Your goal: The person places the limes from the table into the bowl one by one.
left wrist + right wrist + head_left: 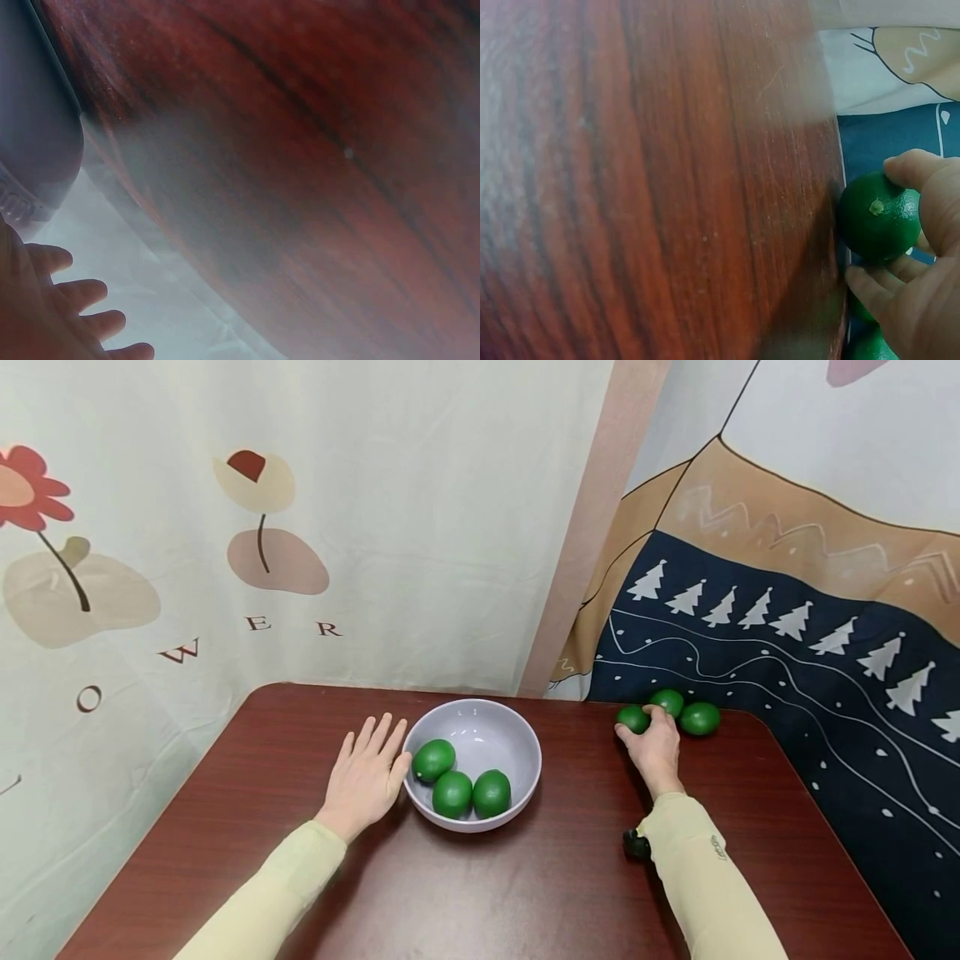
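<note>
My right hand (656, 753) is at the back right of the table, its thumb and fingers around a green lime (632, 719). The right wrist view shows that lime (877, 217) between the thumb and the fingers. Two more limes lie right beside it, one behind the fingers (666, 702) and one to their right. My left hand (363, 778) is flat with straight fingers at the left side of a pale lilac bowl (498, 735); its thumb appears to touch the rim. Three limes (452, 794) rest inside the bowl.
The dark red wooden table (570, 877) has rounded back corners. A printed white curtain (420, 527) hangs behind it, and a navy and tan fabric (750, 660) hangs close along the back right, near the limes.
</note>
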`<control>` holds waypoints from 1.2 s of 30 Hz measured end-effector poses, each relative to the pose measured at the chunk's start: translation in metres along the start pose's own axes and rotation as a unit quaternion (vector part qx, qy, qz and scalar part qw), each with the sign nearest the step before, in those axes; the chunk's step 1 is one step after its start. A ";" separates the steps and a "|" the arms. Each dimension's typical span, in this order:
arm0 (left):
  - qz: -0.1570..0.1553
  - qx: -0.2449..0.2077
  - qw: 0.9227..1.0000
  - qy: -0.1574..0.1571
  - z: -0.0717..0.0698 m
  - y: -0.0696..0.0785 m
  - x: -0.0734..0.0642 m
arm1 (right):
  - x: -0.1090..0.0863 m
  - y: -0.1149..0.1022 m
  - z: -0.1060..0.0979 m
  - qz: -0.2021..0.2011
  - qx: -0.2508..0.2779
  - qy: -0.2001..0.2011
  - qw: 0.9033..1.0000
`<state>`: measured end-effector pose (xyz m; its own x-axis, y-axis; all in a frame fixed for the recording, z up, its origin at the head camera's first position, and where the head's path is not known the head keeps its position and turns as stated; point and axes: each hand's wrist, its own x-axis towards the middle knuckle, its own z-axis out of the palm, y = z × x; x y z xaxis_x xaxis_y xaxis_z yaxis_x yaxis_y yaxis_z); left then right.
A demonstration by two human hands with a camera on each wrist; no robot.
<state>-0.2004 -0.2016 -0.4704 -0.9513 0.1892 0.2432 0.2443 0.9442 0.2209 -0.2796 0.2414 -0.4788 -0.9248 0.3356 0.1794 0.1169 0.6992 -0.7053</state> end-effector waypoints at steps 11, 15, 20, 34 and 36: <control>0.001 0.000 1.000 0.000 -0.001 0.000 0.000 | -0.002 0.000 0.001 -0.012 0.008 -0.003 1.000; 0.003 0.001 1.000 0.003 -0.001 0.000 0.000 | -0.003 -0.001 0.001 -0.017 0.009 -0.001 1.000; 0.005 0.003 1.000 0.006 -0.002 0.000 -0.001 | -0.006 -0.004 0.000 -0.024 0.016 0.001 1.000; 0.006 0.012 1.000 0.003 -0.003 0.000 0.001 | -0.017 -0.010 0.003 -0.038 0.028 -0.015 0.999; 0.006 0.015 1.000 0.002 -0.003 -0.001 0.001 | -0.018 -0.011 0.004 -0.039 0.028 -0.017 0.999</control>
<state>-0.2011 -0.2031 -0.4673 -0.9474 0.1996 0.2500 0.2500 0.9495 0.1894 -0.2660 0.2254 -0.4765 -0.9424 0.2583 0.2126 0.0235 0.6852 -0.7280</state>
